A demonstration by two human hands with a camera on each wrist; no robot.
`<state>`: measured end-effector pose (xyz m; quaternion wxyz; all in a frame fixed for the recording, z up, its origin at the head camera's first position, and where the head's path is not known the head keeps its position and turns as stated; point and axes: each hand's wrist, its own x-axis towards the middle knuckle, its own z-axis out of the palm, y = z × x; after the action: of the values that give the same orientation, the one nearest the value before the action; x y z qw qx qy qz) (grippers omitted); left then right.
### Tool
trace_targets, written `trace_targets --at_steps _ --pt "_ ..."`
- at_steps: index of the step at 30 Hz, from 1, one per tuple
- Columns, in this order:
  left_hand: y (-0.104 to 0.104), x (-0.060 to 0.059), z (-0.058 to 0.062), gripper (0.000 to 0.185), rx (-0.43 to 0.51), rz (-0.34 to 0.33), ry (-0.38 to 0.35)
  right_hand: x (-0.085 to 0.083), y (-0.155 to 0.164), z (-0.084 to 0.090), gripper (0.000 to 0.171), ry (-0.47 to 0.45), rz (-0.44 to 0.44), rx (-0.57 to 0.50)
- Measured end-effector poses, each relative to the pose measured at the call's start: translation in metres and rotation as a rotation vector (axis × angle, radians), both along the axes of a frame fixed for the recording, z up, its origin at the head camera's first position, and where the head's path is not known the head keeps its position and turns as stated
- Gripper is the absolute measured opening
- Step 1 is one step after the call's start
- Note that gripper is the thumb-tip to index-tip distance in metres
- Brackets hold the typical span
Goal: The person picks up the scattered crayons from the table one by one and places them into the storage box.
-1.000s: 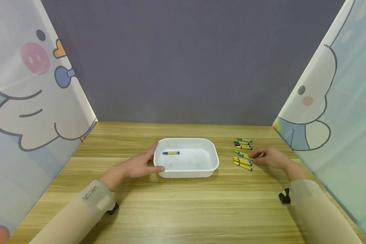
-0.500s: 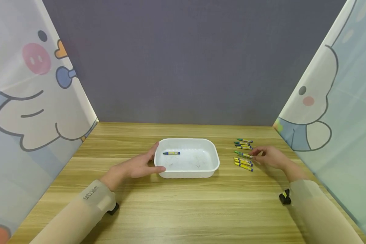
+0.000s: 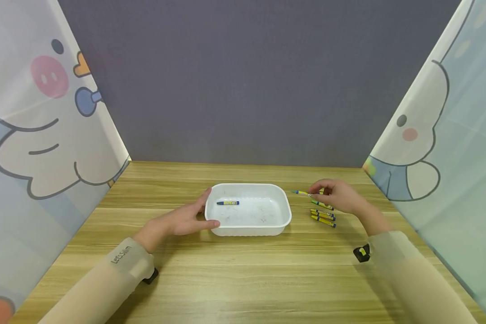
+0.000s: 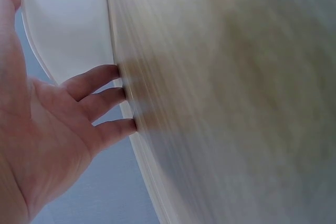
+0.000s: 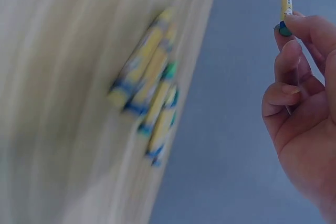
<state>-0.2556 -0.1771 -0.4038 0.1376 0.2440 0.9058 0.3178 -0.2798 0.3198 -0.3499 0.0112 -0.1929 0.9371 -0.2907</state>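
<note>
Toward the right side of the table [image 3: 247, 270], your right hand [image 3: 341, 196] extends forward and leftward, its thumb and forefinger pinching 1 green-tipped crayon [image 5: 286, 4] near the rear end; the other fingers curl loosely toward the palm. That crayon's tip points left, near the right rim of the white tray [image 3: 248, 231]. Your left hand [image 3: 186, 219] spreads wide at the tray's left end, touching it, thumb over the near rim and nearly straight fingers along the outer wall. Toward the left inside the tray lies 1 dark-tipped crayon [image 3: 228, 203]. A green crayon [image 3: 323, 206] and a yellow bunch [image 3: 323, 221] lie nearer you than your right hand, which hides part of the table beyond. The tray's raised right rim stands between the pinched crayon and the tray floor. Behind everything rises a dark wall [image 3: 243, 90].
</note>
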Motion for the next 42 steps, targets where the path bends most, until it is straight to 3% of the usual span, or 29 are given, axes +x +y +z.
trace_targets --at_steps 9,20,29,36,42 --pt "0.000 -0.001 -0.001 0.122 0.001 0.006 0.003 -0.012 -0.068 0.007 0.017 -0.043 0.096 -0.070" --pt "0.000 -0.001 -0.001 0.121 -0.011 0.007 0.020 -0.027 -0.138 -0.009 0.018 -0.134 0.231 -0.128" --pt "0.000 -0.001 0.000 0.122 -0.038 0.016 0.030 -0.036 -0.181 -0.025 0.018 -0.185 0.222 -0.083" --pt "-0.001 -0.001 -0.001 0.122 -0.053 0.021 0.033 -0.044 -0.202 -0.044 0.017 -0.172 0.226 -0.110" --pt "-0.002 -0.001 -0.002 0.122 -0.038 0.017 0.030 -0.044 -0.209 -0.054 0.016 -0.143 0.217 -0.065"
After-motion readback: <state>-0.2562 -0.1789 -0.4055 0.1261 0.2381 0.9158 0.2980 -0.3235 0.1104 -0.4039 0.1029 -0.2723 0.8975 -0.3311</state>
